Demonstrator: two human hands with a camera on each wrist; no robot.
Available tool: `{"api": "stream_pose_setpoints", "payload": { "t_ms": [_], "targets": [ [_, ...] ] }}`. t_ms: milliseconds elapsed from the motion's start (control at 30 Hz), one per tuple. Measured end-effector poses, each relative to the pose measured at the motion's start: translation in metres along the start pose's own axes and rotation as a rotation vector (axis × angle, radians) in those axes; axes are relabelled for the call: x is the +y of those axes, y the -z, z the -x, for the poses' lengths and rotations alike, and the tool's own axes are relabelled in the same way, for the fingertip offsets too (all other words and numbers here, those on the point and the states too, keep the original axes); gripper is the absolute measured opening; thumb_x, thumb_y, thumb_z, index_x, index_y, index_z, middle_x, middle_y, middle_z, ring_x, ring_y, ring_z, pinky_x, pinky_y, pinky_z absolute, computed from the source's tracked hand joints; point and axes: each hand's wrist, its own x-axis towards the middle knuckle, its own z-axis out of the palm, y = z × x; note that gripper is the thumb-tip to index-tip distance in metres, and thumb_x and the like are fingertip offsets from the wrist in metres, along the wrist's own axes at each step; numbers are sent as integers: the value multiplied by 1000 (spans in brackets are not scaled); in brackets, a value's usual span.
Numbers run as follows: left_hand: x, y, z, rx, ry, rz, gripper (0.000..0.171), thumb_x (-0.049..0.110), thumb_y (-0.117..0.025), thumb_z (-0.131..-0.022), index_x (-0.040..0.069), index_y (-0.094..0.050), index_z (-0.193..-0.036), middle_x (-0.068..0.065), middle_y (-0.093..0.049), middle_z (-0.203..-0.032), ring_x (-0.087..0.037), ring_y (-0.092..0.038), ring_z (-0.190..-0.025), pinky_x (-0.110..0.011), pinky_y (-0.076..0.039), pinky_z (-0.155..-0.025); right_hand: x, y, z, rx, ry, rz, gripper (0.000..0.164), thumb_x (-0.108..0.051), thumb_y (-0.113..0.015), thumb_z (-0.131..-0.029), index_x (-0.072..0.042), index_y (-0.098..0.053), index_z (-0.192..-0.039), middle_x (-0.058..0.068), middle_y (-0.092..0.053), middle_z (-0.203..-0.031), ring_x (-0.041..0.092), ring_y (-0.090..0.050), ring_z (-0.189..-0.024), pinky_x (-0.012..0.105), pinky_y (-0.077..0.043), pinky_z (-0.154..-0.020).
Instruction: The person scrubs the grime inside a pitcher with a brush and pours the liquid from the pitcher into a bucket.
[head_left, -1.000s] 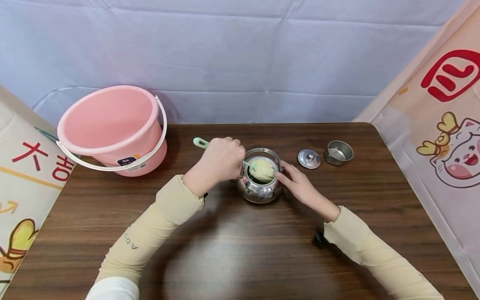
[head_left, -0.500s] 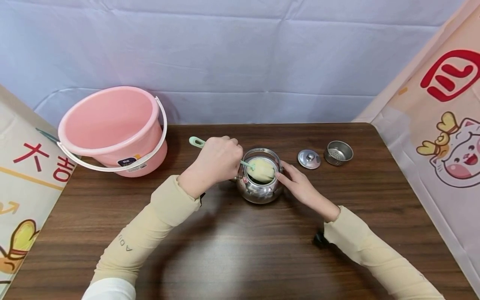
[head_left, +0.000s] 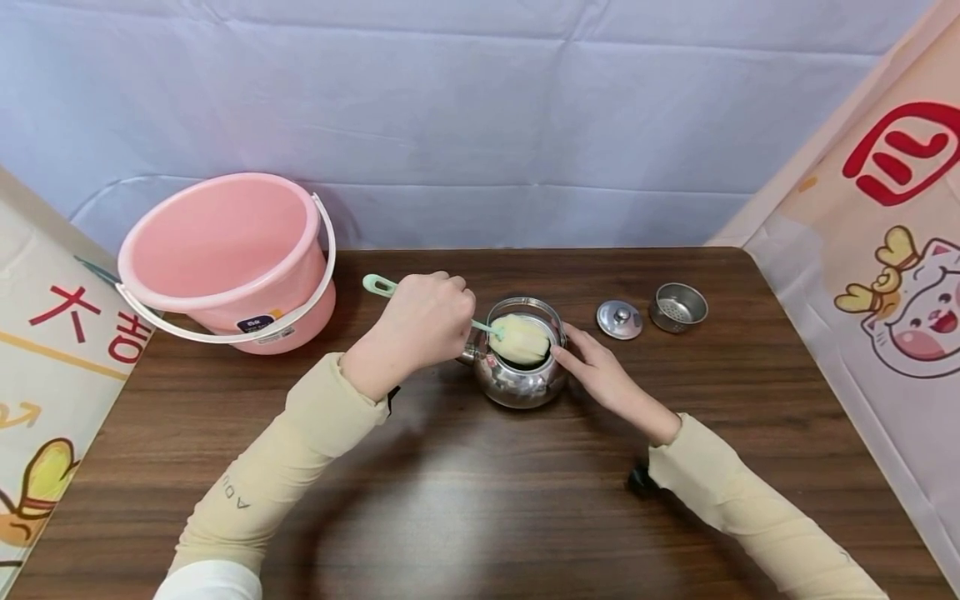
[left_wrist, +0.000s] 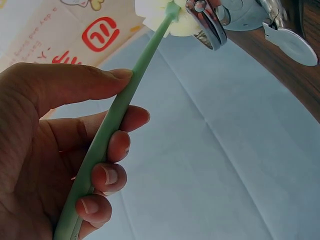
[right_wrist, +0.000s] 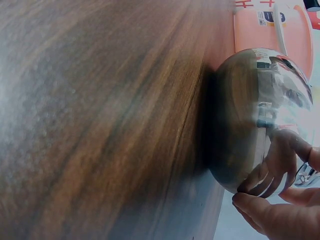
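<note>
A sponge brush [head_left: 520,342] with a pale yellow head and a green handle [left_wrist: 107,130] is gripped by my left hand [head_left: 429,321], thumb laid along the shaft and fingers wrapped below. Its head sits in the round mouth of a shiny steel kettle [head_left: 521,388], partly above the rim. The kettle stands upright on the table, wire handle raised, spout towards my left hand. My right hand [head_left: 606,375] holds the kettle's right side, thumb near the rim and fingers round the wall. In the right wrist view those fingers [right_wrist: 265,215] meet the polished body.
The kettle lid [head_left: 619,320] lies right of the kettle, with a small perforated metal strainer [head_left: 678,307] beyond it. A pink bucket [head_left: 303,279] with a white handle stands at the back left of the wooden table [head_left: 480,500]. Cloth backdrops rise behind and at the sides.
My left hand has drawn the brush left and slightly up, so its head shows more above the kettle's mouth. The right hand and kettle have stayed in place.
</note>
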Motion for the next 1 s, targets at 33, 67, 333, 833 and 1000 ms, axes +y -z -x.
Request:
{"api": "stream_pose_setpoints", "payload": {
  "t_ms": [33,67,333,833,1000],
  "targets": [
    [0,0,1,-1,2,3,18,5,-53,-69,11,-48,-53,-2,-48,-57,-22,-48,-52,-34,-38,-41,0,0,0,-1,0,2,52,-30,-42,-97,-1,-33,-139,23,-38,-136,36,-33,-128,51,-27,-100],
    [-1,0,1,-3,3,7,19,5,-53,-69,11,-47,-53,-2,-48,-57,-22,-48,-51,-34,-38,-40,0,0,0,-2,-1,2,52,-30,-42,-97,-1,-33,-139,23,-38,-137,36,-32,-128,51,-26,-101],
    [-3,1,3,-5,10,20,19,6,-54,-69,11,-46,-52,-2,-47,-57,-21,-47,-51,-34,-37,-40,1,-1,-1,-2,-6,0,53,-30,-42,-97,-1,-32,-139,23,-38,-137,35,-33,-127,50,-27,-101],
    [-6,2,4,12,3,20,19,7,-55,-69,11,-46,-53,-2,-47,-56,-22,-48,-52,-34,-37,-40,0,-2,-3,1,-13,-6,52,-30,-42,-97,-2,-32,-139,22,-36,-139,36,-29,-130,51,-24,-102],
    [-6,5,5,11,8,22,18,7,-55,-69,11,-47,-53,-2,-48,-57,-23,-49,-52,-35,-38,-40,0,-2,-3,0,-15,-3,53,-31,-42,-97,-1,-32,-139,23,-36,-138,36,-31,-129,51,-26,-102]
  ]
}}
